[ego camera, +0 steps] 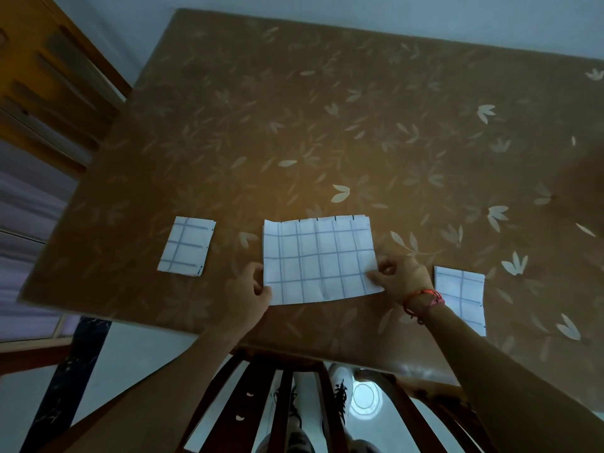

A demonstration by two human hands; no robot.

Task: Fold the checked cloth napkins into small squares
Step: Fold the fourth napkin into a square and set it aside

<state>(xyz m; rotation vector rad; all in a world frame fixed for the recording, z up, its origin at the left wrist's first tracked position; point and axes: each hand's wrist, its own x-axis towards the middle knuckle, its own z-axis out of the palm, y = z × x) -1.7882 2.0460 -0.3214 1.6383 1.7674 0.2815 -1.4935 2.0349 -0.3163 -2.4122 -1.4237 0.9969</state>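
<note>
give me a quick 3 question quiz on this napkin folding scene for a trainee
1. True or false: the left hand and the right hand both hold the middle napkin.
2. How many checked napkins lie on the table? A two, B three, C five.
3. Fill the gap: the forearm with the red wrist band hides part of the ___ napkin.
Key: 1 true; 2 B; 3 right, meaning the right napkin.

Right napkin [461,289] partly behind forearm [483,361]
</note>
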